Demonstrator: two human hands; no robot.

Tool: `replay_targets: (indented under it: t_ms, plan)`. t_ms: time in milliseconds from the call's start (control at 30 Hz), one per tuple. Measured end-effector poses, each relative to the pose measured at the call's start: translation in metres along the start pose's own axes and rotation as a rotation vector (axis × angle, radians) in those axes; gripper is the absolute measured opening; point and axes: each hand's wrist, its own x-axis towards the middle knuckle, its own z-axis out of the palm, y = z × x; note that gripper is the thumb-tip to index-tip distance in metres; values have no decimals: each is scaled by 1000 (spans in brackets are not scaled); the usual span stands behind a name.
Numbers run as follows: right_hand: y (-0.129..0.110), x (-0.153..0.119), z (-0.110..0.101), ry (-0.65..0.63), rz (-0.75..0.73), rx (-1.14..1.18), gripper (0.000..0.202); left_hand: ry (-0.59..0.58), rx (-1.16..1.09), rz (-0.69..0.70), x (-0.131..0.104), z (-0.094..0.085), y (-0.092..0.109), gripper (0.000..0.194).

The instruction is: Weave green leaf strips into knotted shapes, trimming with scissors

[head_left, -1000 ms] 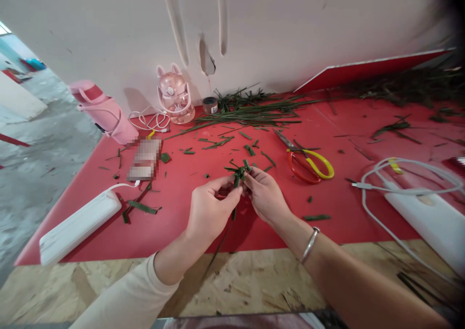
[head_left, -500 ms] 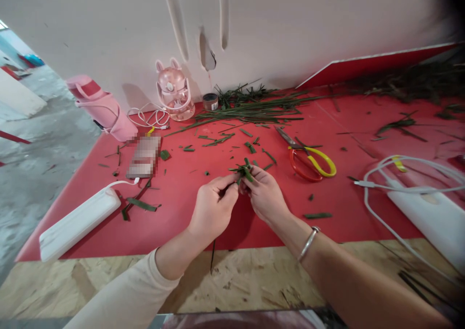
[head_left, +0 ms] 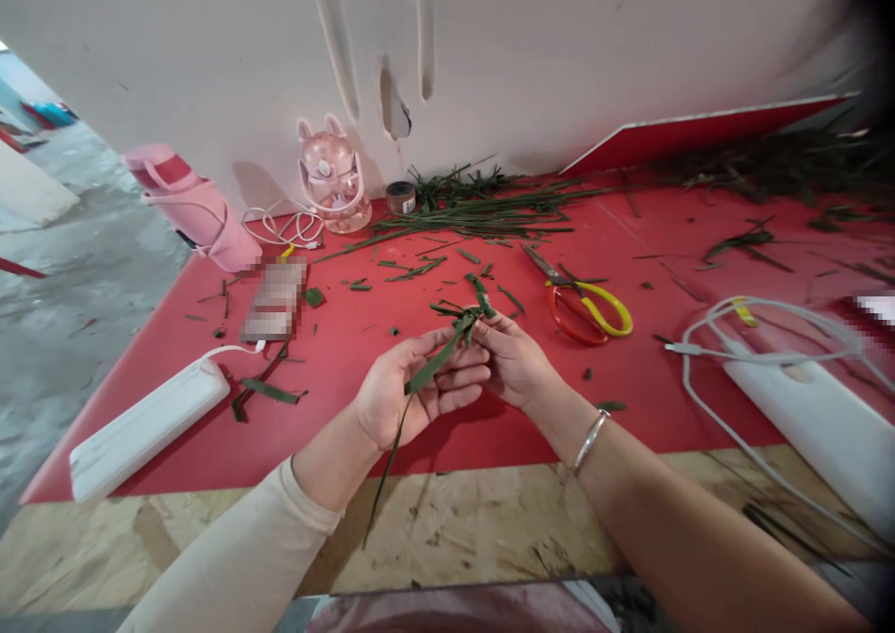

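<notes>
My left hand (head_left: 423, 411) has opened palm-up beneath the green leaf bundle (head_left: 467, 320), which my right hand (head_left: 518, 363) pinches above the near middle of the red surface (head_left: 328, 409). I judge this as arranging strips (head_left: 433, 366); the next move calls for a steady right pinch.

At the centre, leaves (head_left: 442, 363) lie over the left hand (head_left: 392, 400), into the right hand (head_left: 518, 364). On the table (head_left: 336, 419), scissors (head_left: 577, 285) lie right of centre, stems (head_left: 479, 215) behind.
</notes>
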Motion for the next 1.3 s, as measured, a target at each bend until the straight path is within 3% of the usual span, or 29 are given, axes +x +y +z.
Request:
replay_targets:
  t_ms: [100,167,267,400,700,933,1033,1167,1300]
  plan:
    - [-2,-2,-4,-29,57,111,24,-203,-18,-118,-2,-5,8,44]
    - [-3,-4,-4,-83,130,160,25,-255,4,-122,-2,-6,8,47]
    - [-2,-5,-2,-129,151,187,23,-151,81,23,1,-4,1,26]
    - [2,-3,1,-57,60,145,24,60,54,114,3,1,-8,7]
    - [6,-1,2,-54,-8,31,20,167,-170,46,2,2,-7,10]
    - [10,-6,7,-86,-19,-5,17,276,-83,64,4,4,-9,7]
    - [11,-7,10,-64,7,4,17,327,58,146,5,3,-12,4]
    - [11,-5,10,-41,-27,10,20,398,443,444,8,1,-13,15]
    - [13,-3,2,-68,-106,-69,13,338,714,607,7,-4,-10,19]
